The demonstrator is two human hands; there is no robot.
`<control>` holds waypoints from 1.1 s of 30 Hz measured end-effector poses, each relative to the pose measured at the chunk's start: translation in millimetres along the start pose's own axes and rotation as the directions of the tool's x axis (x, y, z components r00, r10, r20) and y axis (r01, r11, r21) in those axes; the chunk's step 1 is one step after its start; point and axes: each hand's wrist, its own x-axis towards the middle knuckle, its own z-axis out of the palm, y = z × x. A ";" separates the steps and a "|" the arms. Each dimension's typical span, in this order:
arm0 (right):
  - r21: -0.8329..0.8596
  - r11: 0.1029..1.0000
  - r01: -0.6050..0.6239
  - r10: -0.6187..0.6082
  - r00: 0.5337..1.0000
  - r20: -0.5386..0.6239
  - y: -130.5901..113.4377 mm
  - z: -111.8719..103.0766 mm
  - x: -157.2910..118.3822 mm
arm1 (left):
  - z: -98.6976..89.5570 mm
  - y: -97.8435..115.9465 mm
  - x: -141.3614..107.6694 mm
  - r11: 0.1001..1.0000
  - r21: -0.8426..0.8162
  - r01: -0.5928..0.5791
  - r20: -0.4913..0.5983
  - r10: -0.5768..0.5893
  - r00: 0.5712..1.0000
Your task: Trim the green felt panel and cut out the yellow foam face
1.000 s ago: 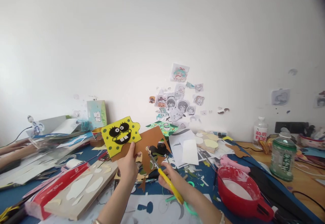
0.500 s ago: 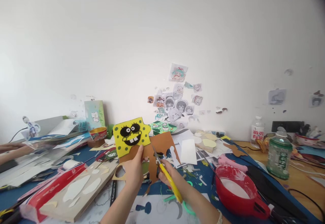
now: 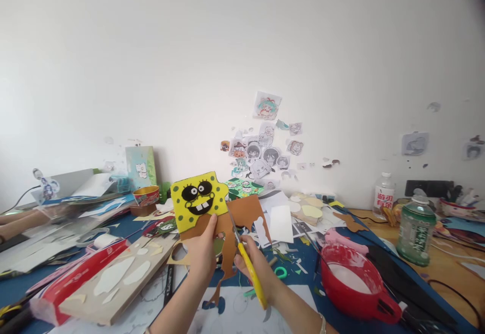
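Note:
A yellow spotted cutout with a grinning face [image 3: 197,200] is pinched together with a brown sheet [image 3: 246,210] by my left hand [image 3: 204,248], its thumb on the front. My right hand [image 3: 254,263] is closed on yellow-handled scissors [image 3: 250,273]. Their blades point up and left, at the brown sheet just right of the yellow cutout. The sheet has cut-out gaps, and a narrow brown strip hangs from it below my hands. How far apart the blades stand is hard to tell.
A red bowl of white stuff [image 3: 350,278] stands at right, near a green bottle [image 3: 417,228]. At left are a board with paper scraps [image 3: 125,278] and a red packet [image 3: 83,278]. Green scissors [image 3: 280,273] lie behind my right hand. Another person's arm [image 3: 22,223] shows far left.
The yellow cutout has shifted slightly right and up. The scissors' handles have swung a little to the left, and the hanging brown strip reaches lower. The other person's arm has drawn back left.

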 end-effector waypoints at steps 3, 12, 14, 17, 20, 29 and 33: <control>0.000 1.000 0.019 -0.019 1.000 0.002 2.4 4.7 1.2 | 0.7 1.2 -1.5 1.000 -0.026 0.009 0.014 -0.008 1.000; -0.017 0.998 0.064 -0.065 0.998 -0.009 13.4 8.5 5.7 | 0.7 8.4 -4.9 0.996 0.034 0.086 0.001 -0.086 0.996; 0.009 0.999 0.050 -0.050 0.999 0.001 15.3 7.9 6.8 | 0.1 9.2 -4.4 0.995 0.045 0.091 0.010 -0.091 0.996; 0.042 0.999 0.026 -0.027 0.999 0.023 14.3 6.0 7.0 | -1.4 8.2 -3.7 0.995 0.059 0.080 0.031 -0.082 0.996; 0.044 0.998 0.054 -0.055 0.998 0.034 9.2 4.6 5.5 | -2.1 5.7 -4.4 0.996 0.069 0.057 0.047 -0.061 0.997; 0.094 0.993 0.072 -0.071 0.997 -0.011 10.7 10.6 7.2 | -1.2 1.6 -3.4 0.996 0.092 0.009 0.032 -0.012 0.999; 0.031 0.997 0.076 -0.075 0.997 -0.021 11.2 10.4 5.7 | -1.3 2.3 -5.7 0.994 0.109 0.006 0.038 -0.010 0.999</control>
